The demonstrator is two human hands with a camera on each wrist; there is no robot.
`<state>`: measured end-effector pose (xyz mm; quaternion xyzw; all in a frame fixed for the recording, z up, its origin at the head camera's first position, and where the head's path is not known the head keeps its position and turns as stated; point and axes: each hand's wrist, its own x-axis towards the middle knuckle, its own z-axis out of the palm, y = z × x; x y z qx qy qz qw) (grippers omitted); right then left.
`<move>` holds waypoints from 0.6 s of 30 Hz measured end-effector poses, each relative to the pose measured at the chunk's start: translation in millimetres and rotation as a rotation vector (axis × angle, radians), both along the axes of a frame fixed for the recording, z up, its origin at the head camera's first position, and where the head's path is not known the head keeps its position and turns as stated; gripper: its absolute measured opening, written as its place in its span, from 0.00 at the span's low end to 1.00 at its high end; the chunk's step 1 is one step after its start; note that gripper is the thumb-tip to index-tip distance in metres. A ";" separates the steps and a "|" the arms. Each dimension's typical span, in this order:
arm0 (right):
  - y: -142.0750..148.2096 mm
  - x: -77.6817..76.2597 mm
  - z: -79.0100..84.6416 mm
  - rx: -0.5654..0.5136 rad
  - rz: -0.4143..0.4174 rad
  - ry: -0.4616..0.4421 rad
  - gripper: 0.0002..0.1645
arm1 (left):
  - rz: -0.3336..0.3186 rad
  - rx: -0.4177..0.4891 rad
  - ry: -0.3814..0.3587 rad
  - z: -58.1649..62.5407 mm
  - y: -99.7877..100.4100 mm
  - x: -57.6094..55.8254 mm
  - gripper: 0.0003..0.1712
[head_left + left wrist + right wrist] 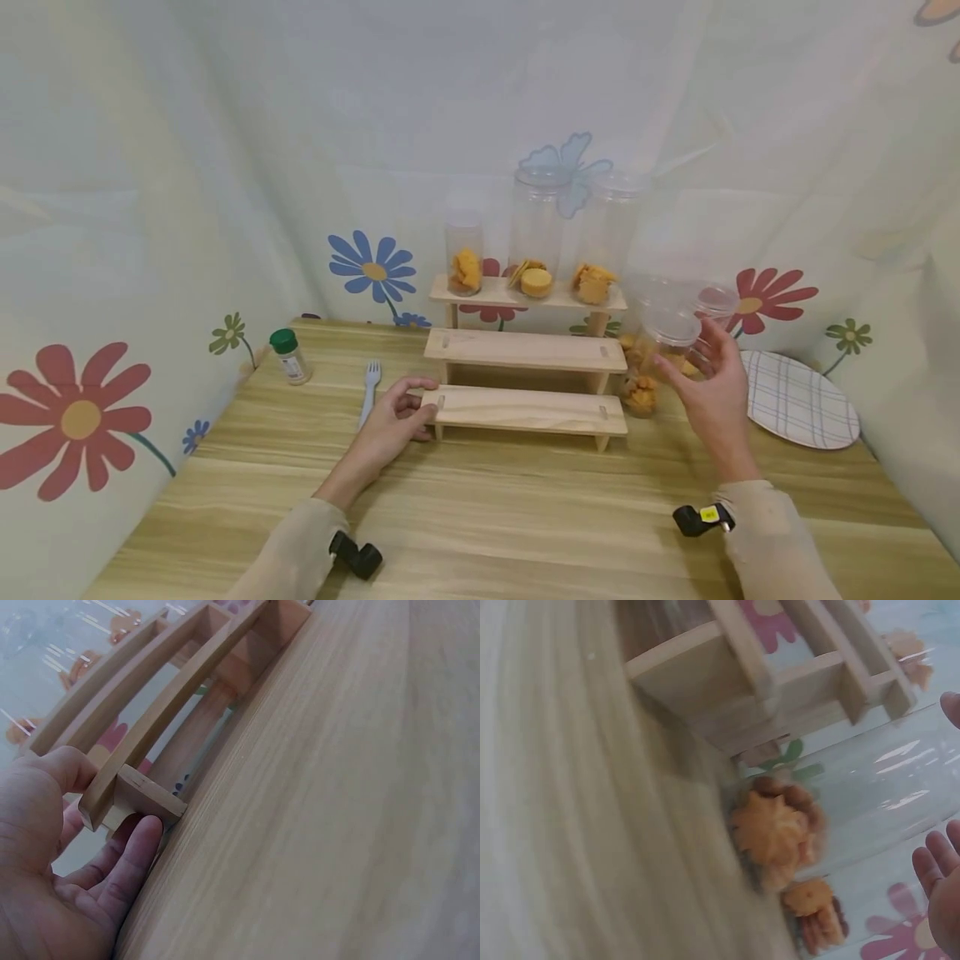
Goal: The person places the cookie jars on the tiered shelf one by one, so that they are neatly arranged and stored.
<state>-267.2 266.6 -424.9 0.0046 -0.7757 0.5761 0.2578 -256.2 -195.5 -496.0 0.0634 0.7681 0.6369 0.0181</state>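
On the yellowish-brown wood-grained table (525,517) stands a pale three-tiered wooden shelf (525,348), its lowest left end gripped by the left hand (390,421); the right hand (716,392), thumb and fingers parted, spans a clear cylindrical jar (862,796) of orange star-shaped biscuits (772,832) beside the shelf's right end, grip uncertain

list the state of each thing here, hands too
Left hand: grips the wooden shelf at its lower left end
Right hand: around the front jar, grip unclear
Wooden shelf: standing
Top-tier jars: upright, lidded, partly filled
Front jar: lidded, partly filled
Jars behind it: partly hidden
Bottle: upright, capped
Fork: lying down
Plate: checked face up
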 end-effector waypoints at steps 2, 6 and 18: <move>-0.7 -1.9 -7.8 -0.004 0.000 -0.031 0.55 | 0.001 -0.002 0.000 -0.3 -0.1 -0.1 0.22; -2.6 -6.1 -20.0 -0.027 0.009 -0.056 0.54 | 0.002 0.003 0.001 0.5 0.8 0.3 0.22; -5.0 -13.6 -41.3 0.009 0.028 -0.068 0.42 | 0.001 0.003 0.001 0.8 0.8 0.1 0.21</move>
